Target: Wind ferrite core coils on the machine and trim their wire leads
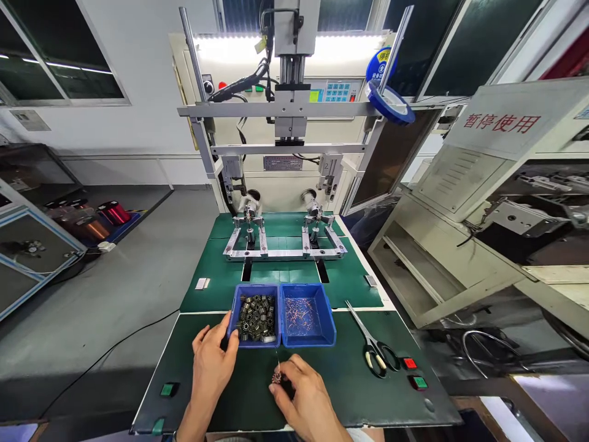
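My left hand (213, 359) rests against the left edge of a blue bin (232, 334) full of small dark ring-shaped parts (256, 317), its fingers apart and nothing in them. Below the bins, my right hand (306, 393) pinches a small copper-wound part (277, 376) between thumb and fingers, with a thin wire end sticking up from it. A second blue bin (309, 341), joined side by side to the first, holds thin copper wire scraps (300, 314). Scissors (370, 342) with black handles lie on the green mat to the right.
Behind the bins stands a machine with a metal fixture frame (285, 253) and two spindles. Red (409, 363) and green (419, 382) buttons sit at the right edge, another green button (169, 389) at the left. A blue tape roll (391, 104) hangs on the upper bar.
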`<state>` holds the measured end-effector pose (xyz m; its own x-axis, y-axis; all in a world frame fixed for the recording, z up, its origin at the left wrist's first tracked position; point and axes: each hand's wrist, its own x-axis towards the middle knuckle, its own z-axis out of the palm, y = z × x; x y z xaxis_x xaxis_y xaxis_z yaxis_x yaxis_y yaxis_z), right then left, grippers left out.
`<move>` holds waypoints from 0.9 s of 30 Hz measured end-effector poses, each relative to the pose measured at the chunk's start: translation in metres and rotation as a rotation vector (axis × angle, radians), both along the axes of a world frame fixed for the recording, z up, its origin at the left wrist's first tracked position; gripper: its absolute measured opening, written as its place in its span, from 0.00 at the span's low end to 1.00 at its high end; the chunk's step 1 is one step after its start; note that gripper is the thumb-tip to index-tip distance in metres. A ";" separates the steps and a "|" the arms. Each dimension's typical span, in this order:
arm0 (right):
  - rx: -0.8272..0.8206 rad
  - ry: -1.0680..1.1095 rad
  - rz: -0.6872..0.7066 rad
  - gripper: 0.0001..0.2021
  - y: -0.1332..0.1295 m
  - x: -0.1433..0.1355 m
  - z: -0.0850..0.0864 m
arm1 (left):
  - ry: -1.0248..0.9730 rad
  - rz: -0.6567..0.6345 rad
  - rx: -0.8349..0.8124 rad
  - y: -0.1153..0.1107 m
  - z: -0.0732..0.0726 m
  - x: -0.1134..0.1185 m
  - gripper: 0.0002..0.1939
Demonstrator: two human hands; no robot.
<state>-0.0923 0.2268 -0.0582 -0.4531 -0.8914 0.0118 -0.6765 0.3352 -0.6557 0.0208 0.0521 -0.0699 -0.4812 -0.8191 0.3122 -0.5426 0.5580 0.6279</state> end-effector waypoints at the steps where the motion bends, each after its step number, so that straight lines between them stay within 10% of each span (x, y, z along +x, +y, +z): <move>1: -0.021 -0.020 0.000 0.05 0.000 -0.002 0.001 | -0.005 -0.019 0.000 0.003 0.000 -0.001 0.24; 9: -0.261 -0.310 0.023 0.07 0.010 -0.014 0.021 | 0.183 0.061 0.088 0.027 0.023 0.005 0.23; 17: -0.501 -0.363 0.105 0.11 0.015 -0.014 0.044 | 0.606 -0.424 1.270 0.081 0.053 0.002 0.27; 27: -0.507 -0.709 0.080 0.17 0.018 -0.011 0.051 | 0.663 -0.283 1.480 0.090 0.062 -0.005 0.21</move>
